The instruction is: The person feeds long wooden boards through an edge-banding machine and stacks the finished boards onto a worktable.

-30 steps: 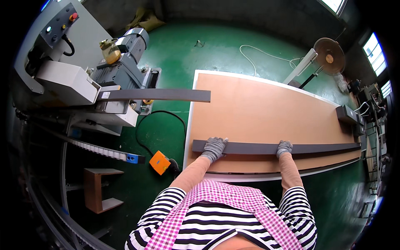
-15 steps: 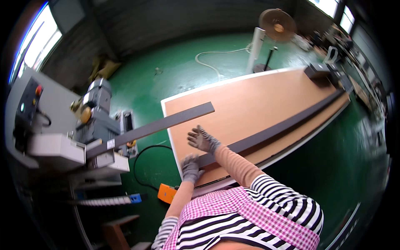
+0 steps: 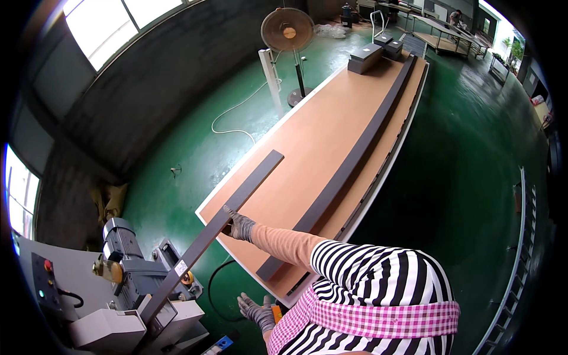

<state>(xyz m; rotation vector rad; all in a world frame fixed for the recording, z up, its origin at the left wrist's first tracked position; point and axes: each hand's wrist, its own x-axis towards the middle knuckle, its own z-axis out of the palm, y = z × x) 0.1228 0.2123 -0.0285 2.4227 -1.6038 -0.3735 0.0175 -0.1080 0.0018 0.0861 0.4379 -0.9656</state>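
My right hand [image 3: 239,226], in a grey glove, grips the near edge of a dark grey flat bar [image 3: 204,239]. Its thumb side shows over the bar, while the other fingers are partly hidden. One end of this bar lies in the machine at the lower left; the other reaches over the tan-topped table [image 3: 313,148]. My left hand [image 3: 255,310], also gloved, hangs free past the table's near end with its fingers apart and nothing in them. A second, longer dark bar [image 3: 355,157] lies lengthwise along the table, untouched.
A grey machine with a motor [image 3: 124,239] and a control panel [image 3: 44,281] stands at the left. Short dark blocks [image 3: 365,58] sit at the table's far end. Beyond the table is a standing fan [image 3: 288,32]. A ladder-like rack [image 3: 520,254] lies at the right.
My view has swung right. My right hand has moved from open air onto the shorter bar. The left hand has left the longer bar's near end and now hangs beside the table.
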